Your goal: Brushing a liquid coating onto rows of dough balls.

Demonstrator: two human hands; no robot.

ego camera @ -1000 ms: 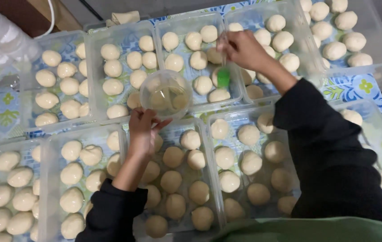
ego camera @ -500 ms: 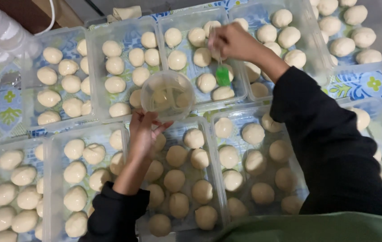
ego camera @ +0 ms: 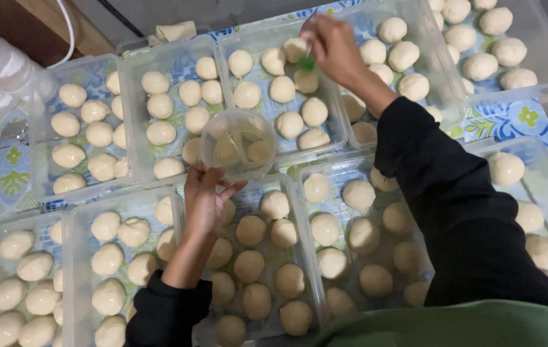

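- the left hand (ego camera: 206, 199) holds a small clear bowl (ego camera: 238, 142) from below by its near rim, fingers curled about the edge; a little pale liquid seems to lie in it, though what it is cannot be told.
- the right hand (ego camera: 335, 48) is closed round a small green-tipped brush (ego camera: 307, 62), its tip touching or just over a dough ball (ego camera: 296, 49) in the tray (ego camera: 280, 157) beyond the bowl.
- risk: held only at one edge, the bowl could tilt and spill onto the dough under it.
- risk: the right sleeve (ego camera: 441, 186) stretches low over the tray (ego camera: 325, 302) near the body and may drag across the soft balls there and dent them.
- risk: pressing hard with the brush could mark the dough.
- clear plastic trays lie all round both hands, close side by side, each filled with rows of pale round dough balls; those nearest the body look a shade darker.
- left of the left hand, a tray (ego camera: 39, 193) holds fewer balls, with bare space along its left side.
- under the trays shows a blue patterned cloth (ego camera: 512, 119).
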